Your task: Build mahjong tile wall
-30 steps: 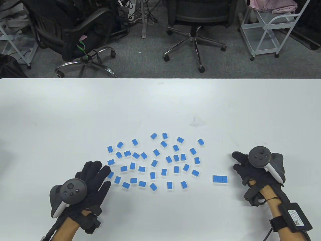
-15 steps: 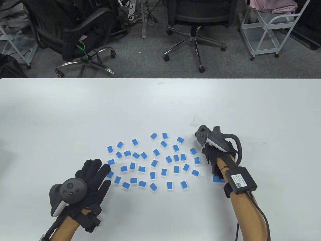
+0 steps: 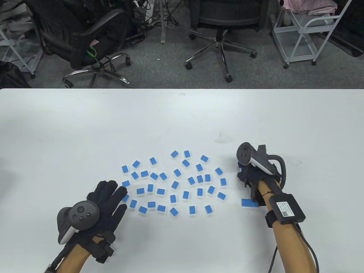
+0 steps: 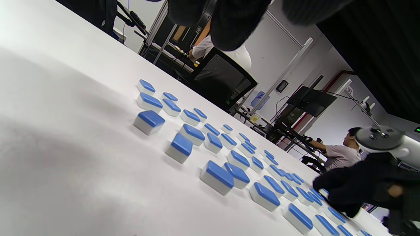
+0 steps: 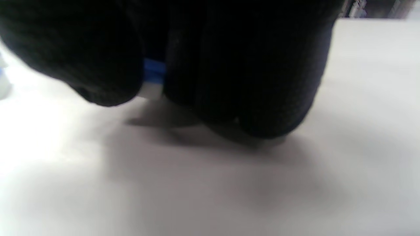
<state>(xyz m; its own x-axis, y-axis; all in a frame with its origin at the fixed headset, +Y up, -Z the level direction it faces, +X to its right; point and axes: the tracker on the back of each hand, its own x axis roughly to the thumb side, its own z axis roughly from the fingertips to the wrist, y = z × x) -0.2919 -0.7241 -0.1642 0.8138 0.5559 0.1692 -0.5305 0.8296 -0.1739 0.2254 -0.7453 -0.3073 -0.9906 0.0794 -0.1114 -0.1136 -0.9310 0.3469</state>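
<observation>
Many blue-backed mahjong tiles (image 3: 175, 184) lie scattered face down in the middle of the white table (image 3: 182, 119); the left wrist view shows them from the side (image 4: 216, 175). My right hand (image 3: 246, 175) hovers just right of the scatter, its curled fingers pinching one blue tile (image 5: 153, 70). A short row of joined tiles (image 3: 246, 202) lies below that hand, partly hidden by my forearm. At the left edge of the scatter my left hand (image 3: 109, 196) rests flat on the table, fingers straight, holding nothing.
Office chairs (image 3: 221, 22) and a white rack (image 3: 307, 31) stand on the floor beyond the table's far edge. A person sits at a desk in the background of the left wrist view (image 4: 341, 154).
My right hand swung from right of the short row up to the scatter's far-right tile, took it, and has shifted slightly right with it. The left hand stayed put.
</observation>
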